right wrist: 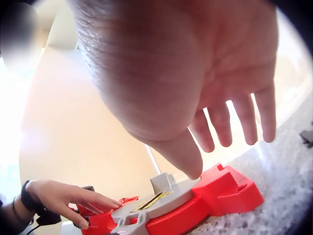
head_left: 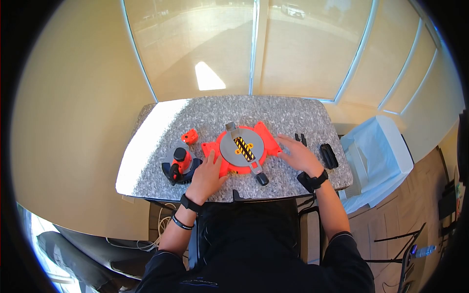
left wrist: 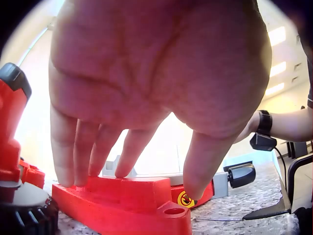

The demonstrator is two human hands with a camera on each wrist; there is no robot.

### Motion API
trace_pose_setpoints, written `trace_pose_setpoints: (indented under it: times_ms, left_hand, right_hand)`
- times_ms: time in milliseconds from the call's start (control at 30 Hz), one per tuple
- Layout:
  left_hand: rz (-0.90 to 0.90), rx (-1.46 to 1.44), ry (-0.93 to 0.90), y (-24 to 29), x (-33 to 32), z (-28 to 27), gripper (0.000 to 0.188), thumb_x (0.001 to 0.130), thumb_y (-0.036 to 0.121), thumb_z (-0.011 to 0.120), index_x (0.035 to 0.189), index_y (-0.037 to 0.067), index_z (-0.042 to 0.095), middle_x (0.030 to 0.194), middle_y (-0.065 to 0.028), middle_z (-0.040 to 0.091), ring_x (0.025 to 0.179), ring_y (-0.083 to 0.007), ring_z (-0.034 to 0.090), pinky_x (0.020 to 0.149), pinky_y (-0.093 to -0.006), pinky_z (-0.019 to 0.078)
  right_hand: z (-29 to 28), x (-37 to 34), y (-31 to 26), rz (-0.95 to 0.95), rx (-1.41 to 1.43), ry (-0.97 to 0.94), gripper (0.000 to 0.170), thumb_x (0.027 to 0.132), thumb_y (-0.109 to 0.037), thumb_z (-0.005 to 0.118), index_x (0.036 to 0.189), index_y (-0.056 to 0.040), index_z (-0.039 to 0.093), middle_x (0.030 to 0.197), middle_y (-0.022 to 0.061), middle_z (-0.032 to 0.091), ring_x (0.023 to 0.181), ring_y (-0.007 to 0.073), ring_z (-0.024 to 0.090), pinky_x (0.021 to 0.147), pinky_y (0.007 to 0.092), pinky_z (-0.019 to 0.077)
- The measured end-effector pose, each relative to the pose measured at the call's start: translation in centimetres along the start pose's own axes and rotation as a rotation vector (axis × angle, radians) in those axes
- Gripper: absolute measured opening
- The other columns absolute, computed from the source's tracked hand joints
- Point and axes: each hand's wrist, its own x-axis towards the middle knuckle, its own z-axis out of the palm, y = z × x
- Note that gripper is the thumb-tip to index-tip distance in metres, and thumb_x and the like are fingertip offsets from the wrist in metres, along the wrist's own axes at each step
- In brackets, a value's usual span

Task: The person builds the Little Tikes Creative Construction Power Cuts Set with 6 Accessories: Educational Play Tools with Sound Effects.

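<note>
A red-orange saw base with a grey round turntable [head_left: 229, 149] lies flat on the table; a yellow-and-black striped strip [head_left: 244, 149] crosses its middle. My left hand [head_left: 207, 177] rests on the base's left wing [left wrist: 117, 196], fingers fairly straight, the thumb beside a round yellow sticker [left wrist: 185, 199]. Over the right wing [right wrist: 234, 193] hovers my right hand [head_left: 299, 155], fingers extended and spread, its thumb tip right at the turntable's edge. A black handle [head_left: 263, 179] sticks out at the base's front. Left of my left hand stands a red and black saw head [head_left: 181, 163].
A small red part [head_left: 189, 136] lies behind the saw head. To the right are two thin black pieces [head_left: 300, 139] and a black oblong part [head_left: 329, 156]. Beyond the right edge of the granite-patterned table [head_left: 288, 110] stands a bin with a pale blue liner [head_left: 378, 161].
</note>
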Motion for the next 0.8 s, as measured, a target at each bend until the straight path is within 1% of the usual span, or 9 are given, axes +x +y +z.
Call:
trace_pose_setpoints:
  times_ms: [67, 133, 233, 367, 467, 533, 667, 733, 800]
  left_hand:
    - [0.003, -0.011, -0.001, -0.4, 0.3, 0.3, 0.072, 0.086, 0.028, 0.079, 0.146, -0.001, 0.051, 0.153, -0.0273, 0.047, 0.138, -0.0414, 0.051, 0.107, -0.0468, 0.0510]
    - [0.042, -0.046, 0.012, -0.9, 0.4, 0.6, 0.069, 0.084, 0.023, 0.080, 0.143, -0.001, 0.052, 0.150, -0.0285, 0.048, 0.133, -0.0422, 0.055, 0.103, -0.0468, 0.0536]
    - [0.049, -0.067, 0.028, -0.8, 0.5, 0.4, 0.066, 0.084, 0.018, 0.079, 0.141, -0.001, 0.052, 0.149, -0.0286, 0.049, 0.129, -0.0422, 0.058, 0.101, -0.0465, 0.0543]
    - [0.071, -0.062, 0.057, -1.0, 0.7, 1.0, 0.063, 0.087, 0.016, 0.076, 0.142, -0.001, 0.052, 0.151, -0.0289, 0.048, 0.128, -0.0417, 0.059, 0.100, -0.0462, 0.0546]
    - [0.051, -0.066, 0.028, -0.8, 1.0, 0.8, 0.062, 0.088, 0.013, 0.075, 0.144, -0.001, 0.051, 0.153, -0.0293, 0.046, 0.129, -0.0409, 0.059, 0.101, -0.0464, 0.0545]
    - [0.066, -0.069, 0.031, -0.8, 1.1, 0.7, 0.062, 0.089, 0.012, 0.073, 0.146, 0.000, 0.051, 0.156, -0.0272, 0.044, 0.130, -0.0404, 0.059, 0.101, -0.0467, 0.0546]
    - [0.088, -0.071, 0.066, -1.0, 1.1, 0.7, 0.062, 0.090, 0.011, 0.072, 0.147, 0.003, 0.052, 0.158, -0.0231, 0.045, 0.131, -0.0397, 0.058, 0.102, -0.0468, 0.0545]
    - [0.101, -0.063, 0.075, -1.3, 1.2, 0.8, 0.061, 0.090, 0.010, 0.072, 0.148, 0.006, 0.053, 0.159, -0.0197, 0.045, 0.132, -0.0391, 0.057, 0.103, -0.0467, 0.0539]
    - [0.104, -0.074, 0.074, -1.4, 1.4, 0.8, 0.060, 0.091, 0.009, 0.071, 0.148, 0.006, 0.053, 0.159, -0.0194, 0.045, 0.133, -0.0392, 0.057, 0.104, -0.0469, 0.0535]
  right_hand:
    - [0.2, 0.7, -0.1, -0.017, 0.028, -0.048, 0.056, 0.091, -0.017, 0.074, 0.144, -0.0061, 0.059, 0.153, 0.0222, 0.054, 0.135, 0.0401, 0.056, 0.113, 0.0438, 0.0474]
    - [0.2, 1.0, -0.6, 0.030, 0.049, -0.144, 0.052, 0.091, -0.016, 0.074, 0.141, -0.0065, 0.063, 0.150, 0.0233, 0.056, 0.132, 0.0414, 0.058, 0.111, 0.0443, 0.0491]
    - [0.6, 1.1, -0.2, -0.006, 0.049, -0.160, 0.047, 0.091, -0.014, 0.074, 0.136, -0.0061, 0.066, 0.144, 0.0244, 0.060, 0.127, 0.0427, 0.061, 0.108, 0.0450, 0.0510]
    - [0.5, 0.7, -0.7, 0.010, 0.048, -0.112, 0.043, 0.090, -0.014, 0.074, 0.132, -0.0051, 0.069, 0.137, 0.0247, 0.065, 0.125, 0.0427, 0.062, 0.107, 0.0454, 0.0516]
    - [0.6, 0.2, 0.0, -0.042, 0.040, -0.065, 0.040, 0.089, -0.015, 0.075, 0.127, -0.0044, 0.070, 0.130, 0.0224, 0.068, 0.116, 0.0416, 0.066, 0.101, 0.0456, 0.0540]
    - [0.4, -0.2, -0.1, -0.016, 0.036, -0.073, 0.034, 0.087, -0.015, 0.076, 0.119, -0.0042, 0.071, 0.118, 0.0193, 0.069, 0.106, 0.0395, 0.067, 0.094, 0.0449, 0.0554]
    - [-0.9, -1.3, -2.0, 0.022, 0.001, -0.087, 0.032, 0.086, -0.012, 0.077, 0.117, -0.0056, 0.072, 0.113, 0.0168, 0.069, 0.108, 0.0373, 0.067, 0.095, 0.0438, 0.0547]
    - [-1.1, -1.7, -2.5, 0.078, 0.013, -0.123, 0.032, 0.085, -0.011, 0.078, 0.117, -0.0069, 0.073, 0.109, 0.0158, 0.068, 0.103, 0.0358, 0.067, 0.091, 0.0431, 0.0552]
    - [-0.4, -2.2, -1.6, 0.028, 0.006, -0.087, 0.031, 0.085, -0.012, 0.077, 0.116, -0.0072, 0.072, 0.107, 0.0155, 0.067, 0.099, 0.0356, 0.067, 0.088, 0.0436, 0.0554]
